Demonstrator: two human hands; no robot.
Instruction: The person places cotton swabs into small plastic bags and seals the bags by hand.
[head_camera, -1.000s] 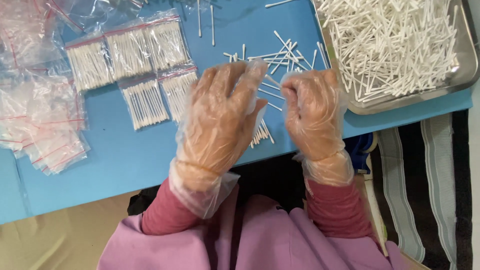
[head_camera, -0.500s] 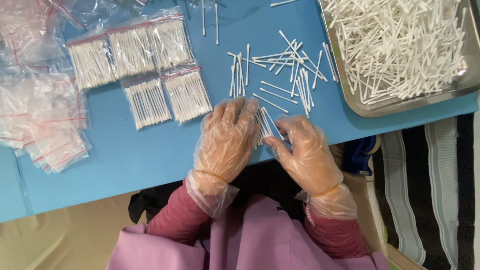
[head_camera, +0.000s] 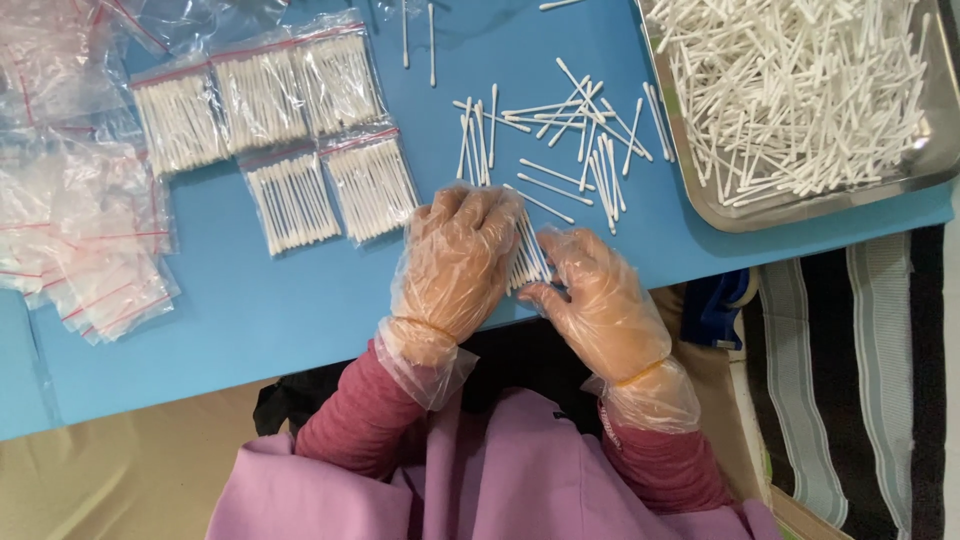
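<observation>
Our hands hold cotton swabs.
Our left hand (head_camera: 458, 262) and right hand (head_camera: 600, 300) squeeze one little bunch of swabs (head_camera: 527, 255) together on the blue table (head_camera: 250, 310).

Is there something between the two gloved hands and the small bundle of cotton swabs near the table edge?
No. The left hand and right hand already touch the swab bundle from both sides; nothing visible stands between them.

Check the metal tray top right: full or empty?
Full. The metal tray holds a heaped pile of loose cotton swabs covering nearly all its floor; only the rim and a strip by it show bare.
</observation>
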